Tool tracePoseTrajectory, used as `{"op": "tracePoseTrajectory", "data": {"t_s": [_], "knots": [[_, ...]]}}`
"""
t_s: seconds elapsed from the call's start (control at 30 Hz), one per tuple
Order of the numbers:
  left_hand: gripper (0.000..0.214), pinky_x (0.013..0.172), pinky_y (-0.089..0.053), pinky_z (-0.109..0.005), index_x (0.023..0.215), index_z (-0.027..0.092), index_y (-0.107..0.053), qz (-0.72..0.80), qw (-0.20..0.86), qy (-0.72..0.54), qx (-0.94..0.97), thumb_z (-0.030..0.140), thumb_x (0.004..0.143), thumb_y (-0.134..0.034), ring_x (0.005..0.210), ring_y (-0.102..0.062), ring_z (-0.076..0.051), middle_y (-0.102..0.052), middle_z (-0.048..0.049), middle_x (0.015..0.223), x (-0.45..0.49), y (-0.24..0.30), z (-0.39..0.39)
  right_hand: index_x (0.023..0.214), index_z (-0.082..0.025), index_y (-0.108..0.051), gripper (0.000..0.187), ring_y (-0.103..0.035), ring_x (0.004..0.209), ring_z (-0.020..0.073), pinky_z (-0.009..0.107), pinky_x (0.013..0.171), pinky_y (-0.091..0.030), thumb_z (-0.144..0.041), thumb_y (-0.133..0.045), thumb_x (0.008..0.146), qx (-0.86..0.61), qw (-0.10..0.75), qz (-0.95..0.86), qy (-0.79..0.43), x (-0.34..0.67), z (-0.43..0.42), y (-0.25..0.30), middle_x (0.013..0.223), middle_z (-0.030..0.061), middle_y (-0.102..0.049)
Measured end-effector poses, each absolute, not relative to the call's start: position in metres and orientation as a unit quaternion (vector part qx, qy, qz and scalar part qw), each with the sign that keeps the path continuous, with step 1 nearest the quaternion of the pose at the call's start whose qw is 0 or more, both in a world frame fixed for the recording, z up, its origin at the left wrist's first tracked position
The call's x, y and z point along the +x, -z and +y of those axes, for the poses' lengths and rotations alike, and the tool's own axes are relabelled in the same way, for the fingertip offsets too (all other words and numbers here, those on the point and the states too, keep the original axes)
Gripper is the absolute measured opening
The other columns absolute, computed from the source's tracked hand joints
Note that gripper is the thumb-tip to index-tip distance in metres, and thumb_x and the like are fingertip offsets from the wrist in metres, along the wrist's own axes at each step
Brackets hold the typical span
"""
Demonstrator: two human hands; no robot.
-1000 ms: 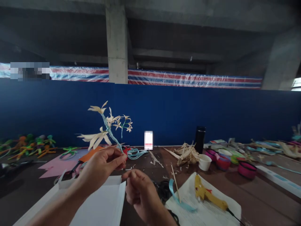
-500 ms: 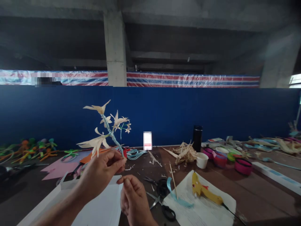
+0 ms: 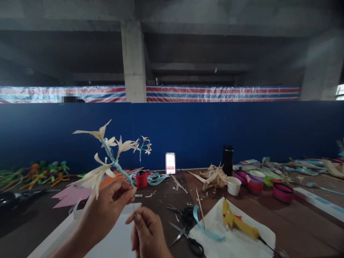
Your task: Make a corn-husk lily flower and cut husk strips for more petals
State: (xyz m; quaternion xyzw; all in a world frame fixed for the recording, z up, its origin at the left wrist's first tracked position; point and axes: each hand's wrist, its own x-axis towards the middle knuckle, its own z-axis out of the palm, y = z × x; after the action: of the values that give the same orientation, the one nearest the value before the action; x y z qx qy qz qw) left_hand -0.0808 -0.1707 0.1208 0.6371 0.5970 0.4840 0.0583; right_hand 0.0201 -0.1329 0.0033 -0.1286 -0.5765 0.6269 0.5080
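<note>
My left hand [image 3: 107, 208] pinches the lower end of an artificial flower stem [image 3: 114, 163]. It is wrapped in light blue and carries several cream, leaf-like blossoms [image 3: 94, 175]. Below and to the right, my right hand [image 3: 147, 229] is closed, thumb against forefinger. A thin strand [image 3: 133, 206] seems to run from the stem's end down to those fingers; its kind is too fine to make out. Both hands are above a white box or sheet [image 3: 115, 229]. A smaller flower sprig [image 3: 143, 145] stands behind, above a red pot [image 3: 141, 180].
Two pairs of black-handled scissors [image 3: 195, 246] lie right of my hands. A yellow glue gun [image 3: 239, 222] rests on white paper [image 3: 212, 247] beside a blue strip [image 3: 211, 234]. Farther back are dried husks [image 3: 215, 177], a white cup [image 3: 233, 185] and a black bottle [image 3: 228, 160].
My left hand and the flower stem have shifted left and slightly down. My right hand has also moved left and down, and the strand between them now shows. The view has tilted slightly.
</note>
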Motion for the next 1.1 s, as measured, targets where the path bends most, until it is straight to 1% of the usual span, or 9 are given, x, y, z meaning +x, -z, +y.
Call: {"op": "tracePoseTrajectory", "data": {"t_s": [0.1, 0.17, 0.23, 0.33, 0.43, 0.57, 0.77, 0.9, 1.1], "knots": [[0.032, 0.055, -0.045, -0.028, 0.053, 0.025, -0.055, 0.598, 0.055, -0.478, 0.641, 0.052, 0.07, -0.055, 0.054, -0.054, -0.018, -0.058, 0.0002, 0.055, -0.083, -0.119, -0.173, 0.083, -0.014, -0.059, 0.046, -0.03, 0.024, 0.0029, 0.013, 0.025, -0.02, -0.059, -0.049, 0.082, -0.103, 0.513, -0.544, -0.656, 0.012, -0.133, 0.003, 0.038, -0.0079, -0.044], [0.032, 0.054, -0.044, -0.028, 0.052, 0.025, -0.055, 0.606, 0.053, -0.466, 0.642, 0.052, 0.069, -0.054, 0.054, -0.054, -0.018, -0.058, 0.0002, 0.055, -0.087, -0.118, -0.173, 0.086, -0.012, -0.061, 0.048, -0.042, 0.028, 0.0048, 0.014, 0.03, -0.028, -0.06, -0.052, 0.08, -0.087, 0.515, -0.536, -0.663, 0.009, -0.13, 0.005, 0.045, -0.0021, -0.056], [0.031, 0.053, -0.044, -0.028, 0.052, 0.025, -0.056, 0.615, 0.039, -0.457, 0.641, 0.052, 0.069, -0.054, 0.054, -0.054, -0.018, -0.058, 0.0001, 0.056, -0.093, -0.116, -0.172, 0.095, -0.012, -0.063, 0.047, -0.056, 0.04, 0.0081, 0.016, 0.04, -0.038, -0.057, -0.055, 0.08, -0.074, 0.517, -0.543, -0.657, 0.008, -0.126, 0.006, 0.063, 0.0058, -0.068], [0.031, 0.056, -0.045, -0.028, 0.053, 0.025, -0.058, 0.623, 0.009, -0.452, 0.638, 0.052, 0.069, -0.054, 0.056, -0.056, -0.018, -0.061, -0.0005, 0.06, -0.099, -0.114, -0.171, 0.103, -0.014, -0.064, 0.046, -0.065, 0.055, 0.0124, 0.021, 0.052, -0.045, -0.052, -0.06, 0.078, -0.071, 0.518, -0.553, -0.649, 0.011, -0.122, 0.003, 0.079, 0.0105, -0.072], [0.032, 0.057, -0.045, -0.027, 0.055, 0.024, -0.057, 0.629, 0.016, -0.455, 0.63, 0.051, 0.071, -0.053, 0.055, -0.055, -0.017, -0.061, 0.0003, 0.058, -0.1, -0.111, -0.17, 0.09, -0.01, -0.068, 0.049, -0.064, 0.05, 0.0139, 0.023, 0.051, -0.046, -0.056, -0.063, 0.074, -0.098, 0.502, -0.548, -0.661, 0.011, -0.121, 0.0, 0.069, 0.0107, -0.071], [0.031, 0.058, -0.044, -0.025, 0.059, 0.021, -0.056, 0.623, 0.048, -0.474, 0.621, 0.048, 0.074, -0.052, 0.057, -0.056, -0.015, -0.06, 0.0012, 0.057, -0.096, -0.102, -0.168, 0.079, -0.008, -0.065, 0.057, -0.062, 0.042, 0.0143, 0.019, 0.04, -0.041, -0.064, -0.061, 0.069, -0.124, 0.495, -0.522, -0.684, 0.004, -0.122, 0.004, 0.057, 0.0089, -0.067], [0.029, 0.058, -0.044, -0.025, 0.061, 0.021, -0.057, 0.629, 0.067, -0.473, 0.614, 0.047, 0.074, -0.054, 0.06, -0.057, -0.016, -0.061, -0.0002, 0.061, -0.1, -0.091, -0.159, 0.084, -0.011, -0.064, 0.07, -0.048, 0.027, 0.0116, 0.017, 0.028, -0.029, -0.077, -0.055, 0.061, -0.142, 0.475, -0.509, -0.704, -0.01, -0.123, 0.019, 0.04, 0.0013, -0.056], [0.028, 0.059, -0.045, -0.025, 0.06, 0.02, -0.057, 0.637, 0.096, -0.463, 0.608, 0.046, 0.072, -0.055, 0.059, -0.057, -0.016, -0.061, -0.0001, 0.058, -0.104, -0.094, -0.155, 0.096, -0.011, -0.064, 0.081, -0.043, 0.026, 0.0098, 0.017, 0.028, -0.03, -0.082, -0.045, 0.063, -0.172, 0.467, -0.569, -0.655, -0.008, -0.118, 0.022, 0.034, -0.0034, -0.046], [0.028, 0.057, -0.045, -0.025, 0.058, 0.02, -0.056, 0.645, 0.08, -0.466, 0.601, 0.043, 0.074, -0.052, 0.057, -0.057, -0.015, -0.059, 0.0004, 0.056, -0.112, -0.086, -0.146, 0.092, -0.011, -0.063, 0.071, -0.042, 0.027, 0.0084, 0.015, 0.029, -0.03, -0.076, -0.042, 0.072, -0.189, 0.423, -0.618, -0.636, -0.006, -0.108, 0.023, 0.034, -0.0056, -0.043]]}}
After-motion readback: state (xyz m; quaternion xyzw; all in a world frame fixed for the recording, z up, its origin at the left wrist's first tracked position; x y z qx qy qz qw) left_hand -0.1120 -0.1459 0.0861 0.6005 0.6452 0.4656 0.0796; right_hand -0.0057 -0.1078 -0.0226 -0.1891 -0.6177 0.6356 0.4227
